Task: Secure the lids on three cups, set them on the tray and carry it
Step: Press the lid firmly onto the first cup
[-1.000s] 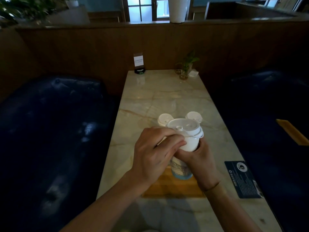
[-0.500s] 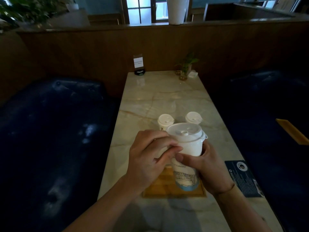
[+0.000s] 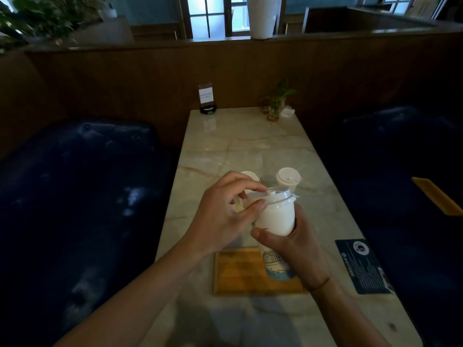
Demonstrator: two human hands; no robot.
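The cup (image 3: pixel 275 219), which I see gripped by the right hand (image 3: pixel 290 246) above the tray (image 3: pixel 240 274), has its lid (image 3: pixel 270 196) rim pinched by the left hand (image 3: pixel 223 216), table edges well apart.

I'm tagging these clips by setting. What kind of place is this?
Probably a cafe booth: a marble table between dark padded benches, a small card stand at the far end, and lidded takeaway cups, one gripped in the hands.

The table (image 3: pixel 240 146) is showing glossy, veined marble. The tray (image 3: pixel 240 274) is looking like matt wood. The held cup (image 3: pixel 275 216) is appearing as smooth plastic under a clear plastic lid (image 3: pixel 273 195). At nine o'clock, the bench (image 3: pixel 87 184) is gleaming like leather.
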